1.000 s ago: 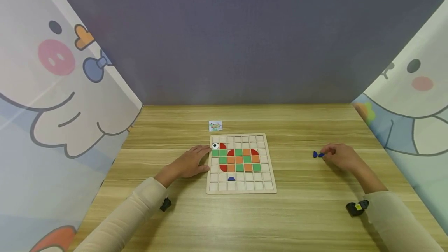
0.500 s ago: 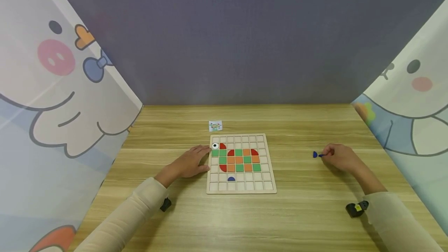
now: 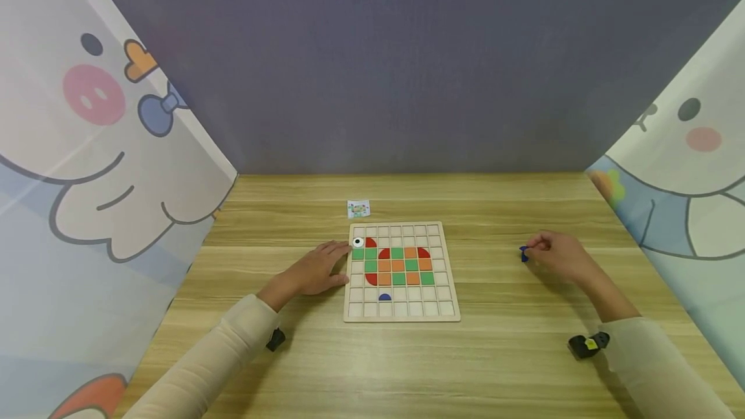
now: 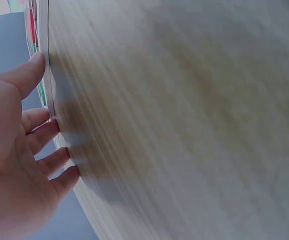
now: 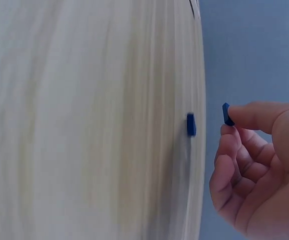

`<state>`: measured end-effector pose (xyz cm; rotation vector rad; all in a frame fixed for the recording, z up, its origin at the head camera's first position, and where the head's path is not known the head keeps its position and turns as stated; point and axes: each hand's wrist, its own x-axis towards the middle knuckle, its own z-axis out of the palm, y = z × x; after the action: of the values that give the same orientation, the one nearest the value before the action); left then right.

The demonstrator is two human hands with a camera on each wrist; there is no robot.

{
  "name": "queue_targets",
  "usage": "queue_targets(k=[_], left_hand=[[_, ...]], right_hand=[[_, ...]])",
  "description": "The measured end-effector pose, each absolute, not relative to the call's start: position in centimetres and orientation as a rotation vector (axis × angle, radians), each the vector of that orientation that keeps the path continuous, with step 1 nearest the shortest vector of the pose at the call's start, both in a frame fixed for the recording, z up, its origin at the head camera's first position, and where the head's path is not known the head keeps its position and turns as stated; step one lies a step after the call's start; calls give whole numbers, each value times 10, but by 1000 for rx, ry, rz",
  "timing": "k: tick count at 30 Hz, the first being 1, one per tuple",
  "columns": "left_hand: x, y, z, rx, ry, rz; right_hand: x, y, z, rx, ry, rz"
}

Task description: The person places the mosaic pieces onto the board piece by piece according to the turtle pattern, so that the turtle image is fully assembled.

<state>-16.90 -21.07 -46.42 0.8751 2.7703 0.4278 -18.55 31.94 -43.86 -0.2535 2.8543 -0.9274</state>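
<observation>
A wooden grid board [image 3: 407, 316] lies on the table, holding red, green and orange tiles and a white eye tile [image 3: 357, 242]. One blue half-round tile [image 3: 385, 297] sits in a lower cell. At the board's left edge my left hand [image 3: 316, 270] rests with fingers extended, thumb and fingertips touching the rim. Off to the right, my right hand [image 3: 561, 256] pinches a small blue tile [image 5: 227, 114] between thumb and index finger, raised above the table. A second blue tile [image 5: 191, 125] lies on the tabletop just beyond those fingers.
A small picture card [image 3: 357, 209] lies behind the board's upper left corner. The wood-grain table [image 3: 372, 367] ends at a dark grey panel [image 3: 407, 70]. Cartoon-printed walls [image 3: 93, 167] flank both sides.
My right hand has lifted the pinched blue tile off the table and shifted slightly left, over the other blue tile. My left hand and the board have stayed put.
</observation>
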Motion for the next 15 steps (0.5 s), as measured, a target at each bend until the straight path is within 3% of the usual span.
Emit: queue_targets(k=[15], left_hand=[[-169,-209,-465,884,2774,424]], right_hand=[[-194,270,-449,-381,2689,-1093]])
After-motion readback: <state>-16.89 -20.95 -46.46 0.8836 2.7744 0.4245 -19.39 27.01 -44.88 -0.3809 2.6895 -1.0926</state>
